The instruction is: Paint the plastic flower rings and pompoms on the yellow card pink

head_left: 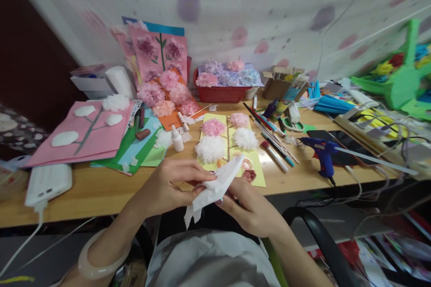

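Observation:
Both of my hands hold a folded piece of white tissue paper [217,184] above the desk's front edge. My left hand [173,184] pinches its left side between thumb and fingers. On the other side, my right hand [247,204] grips the tissue, its fingers partly hidden behind it. A torn, ragged end hangs down at the lower left. Just beyond lies a yellow sheet [257,175] bearing pink tissue flowers [214,127], white tissue flowers [210,149] and a small brownish-pink piece [249,176]. Left of the sheet stands a small white glue bottle [177,139].
A blue glue gun [323,154] with a long glue stick lies at right beside phones [357,143]. Brushes and pens [274,156] lie right of the yellow sheet. A red basket [222,94] stands behind. Pink card [97,143] and a white power bank [50,181] are at left.

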`<state>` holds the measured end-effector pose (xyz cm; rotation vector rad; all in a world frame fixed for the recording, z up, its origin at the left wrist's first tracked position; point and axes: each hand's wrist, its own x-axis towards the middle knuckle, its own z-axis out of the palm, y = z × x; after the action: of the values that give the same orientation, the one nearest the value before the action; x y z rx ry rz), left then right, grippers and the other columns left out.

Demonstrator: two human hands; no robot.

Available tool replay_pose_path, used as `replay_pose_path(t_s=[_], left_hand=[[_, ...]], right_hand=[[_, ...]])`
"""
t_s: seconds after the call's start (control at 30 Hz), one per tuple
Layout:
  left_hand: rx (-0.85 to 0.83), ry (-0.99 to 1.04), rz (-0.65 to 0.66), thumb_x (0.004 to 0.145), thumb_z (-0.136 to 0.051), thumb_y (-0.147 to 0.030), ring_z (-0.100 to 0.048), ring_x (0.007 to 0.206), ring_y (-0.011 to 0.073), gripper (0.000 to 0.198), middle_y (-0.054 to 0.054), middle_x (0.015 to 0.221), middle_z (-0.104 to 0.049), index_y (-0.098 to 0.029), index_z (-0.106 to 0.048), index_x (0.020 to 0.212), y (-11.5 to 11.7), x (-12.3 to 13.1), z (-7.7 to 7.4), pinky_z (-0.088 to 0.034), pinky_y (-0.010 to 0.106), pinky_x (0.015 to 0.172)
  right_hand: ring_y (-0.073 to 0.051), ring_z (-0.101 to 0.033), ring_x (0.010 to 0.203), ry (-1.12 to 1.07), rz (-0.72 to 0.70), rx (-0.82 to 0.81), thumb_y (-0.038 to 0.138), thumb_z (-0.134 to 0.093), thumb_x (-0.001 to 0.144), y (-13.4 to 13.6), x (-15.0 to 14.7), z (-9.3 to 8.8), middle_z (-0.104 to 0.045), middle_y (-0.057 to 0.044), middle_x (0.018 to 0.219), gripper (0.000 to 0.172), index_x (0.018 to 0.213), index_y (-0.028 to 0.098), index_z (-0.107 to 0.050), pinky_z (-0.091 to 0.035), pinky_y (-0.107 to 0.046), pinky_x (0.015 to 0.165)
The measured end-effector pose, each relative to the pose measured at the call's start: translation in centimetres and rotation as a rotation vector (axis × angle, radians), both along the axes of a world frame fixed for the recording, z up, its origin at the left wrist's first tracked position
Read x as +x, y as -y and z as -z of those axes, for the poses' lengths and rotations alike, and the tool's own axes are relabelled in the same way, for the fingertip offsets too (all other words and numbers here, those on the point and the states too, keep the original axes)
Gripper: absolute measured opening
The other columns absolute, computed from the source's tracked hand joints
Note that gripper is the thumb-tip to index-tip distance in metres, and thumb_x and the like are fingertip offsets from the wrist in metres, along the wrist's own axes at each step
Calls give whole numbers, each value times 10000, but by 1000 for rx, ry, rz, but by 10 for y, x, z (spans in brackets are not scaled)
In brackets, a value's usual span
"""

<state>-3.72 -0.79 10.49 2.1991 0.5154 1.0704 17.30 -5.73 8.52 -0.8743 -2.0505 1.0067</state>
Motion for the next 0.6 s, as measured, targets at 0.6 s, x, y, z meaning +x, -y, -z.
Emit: replay_pose_path(t_s=[0.6], left_hand=[[-466, 283, -237, 693, -803, -174, -713, 682, 145, 261, 20, 788, -773, -189, -761, 950, 3, 16, 20, -566, 198, 597]], right_hand=[[-122, -477, 665, -482, -16, -414, 514, -546, 979, -4, -2, 14, -507, 12, 732, 372, 935, 167, -673, -413, -243, 619]])
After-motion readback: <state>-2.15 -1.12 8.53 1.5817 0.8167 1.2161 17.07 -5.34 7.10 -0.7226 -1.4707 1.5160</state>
